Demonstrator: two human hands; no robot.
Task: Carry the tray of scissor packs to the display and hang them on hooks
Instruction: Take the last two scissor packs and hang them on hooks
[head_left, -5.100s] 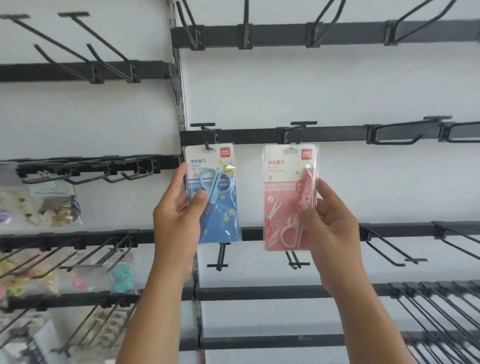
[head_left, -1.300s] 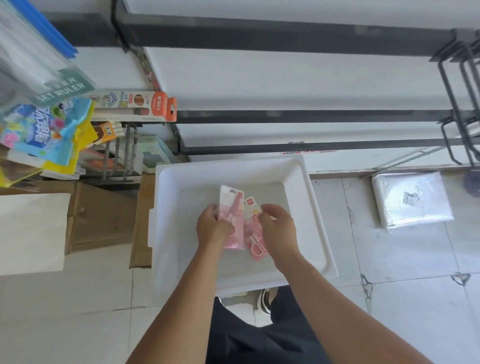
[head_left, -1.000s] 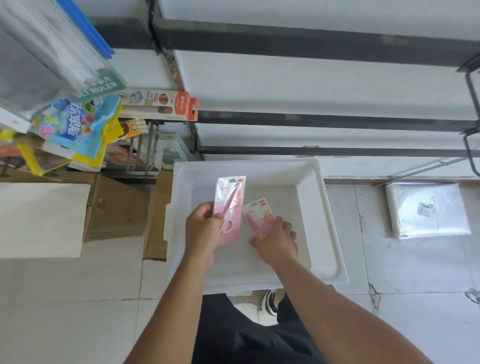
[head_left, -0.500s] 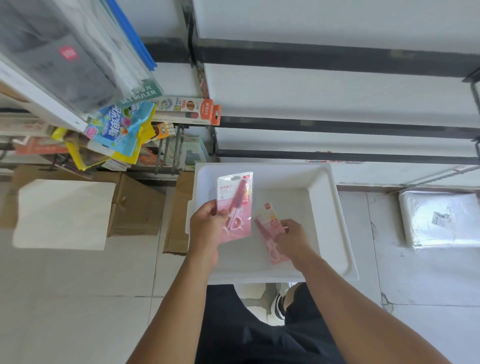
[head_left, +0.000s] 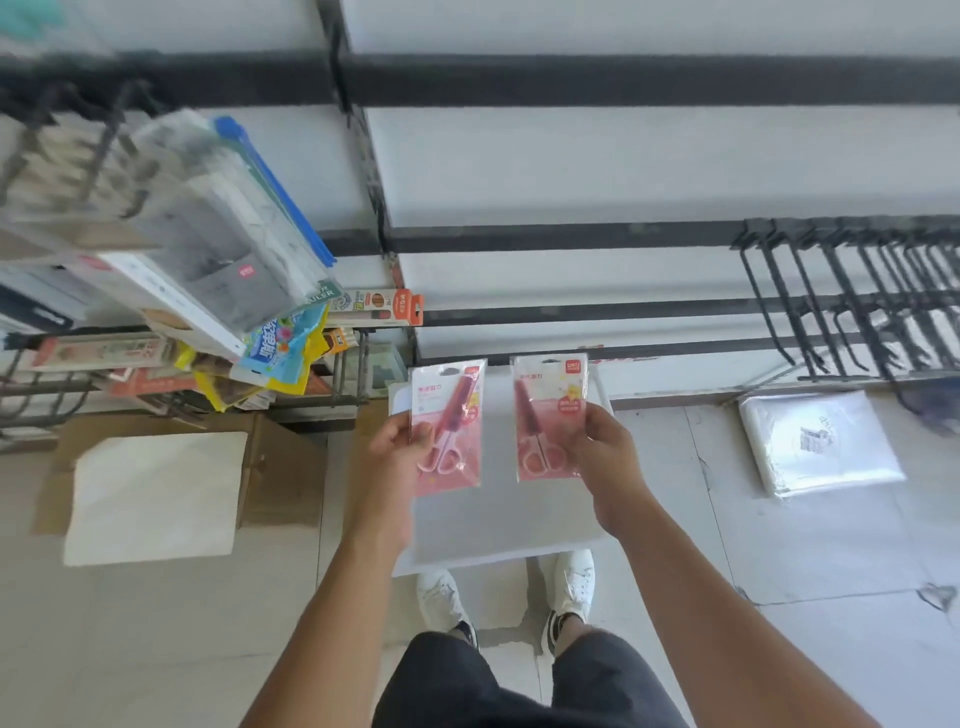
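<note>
My left hand (head_left: 397, 449) grips a pink scissor pack (head_left: 449, 415) by its left edge. My right hand (head_left: 602, 449) grips a second pink scissor pack (head_left: 545, 400) by its right edge. Both packs are held upright, side by side, above the white tray (head_left: 493, 530) that lies on the floor in front of my feet. The tray's bottom looks bare where it shows. Black rails of the display (head_left: 571, 236) cross the white wall ahead, with a row of bare black hooks (head_left: 852, 291) at the right.
Hanging stationery packs (head_left: 218, 239) crowd the left of the display. A cardboard box (head_left: 280, 467) with a white sheet (head_left: 150, 496) sits on the floor at the left. A clear plastic bundle (head_left: 815, 441) lies on the tiles at the right.
Both hands have risen out of the tray, each with a pink pack; the right hand's pack has come off the tray bottom. The view has tilted up towards the display.
</note>
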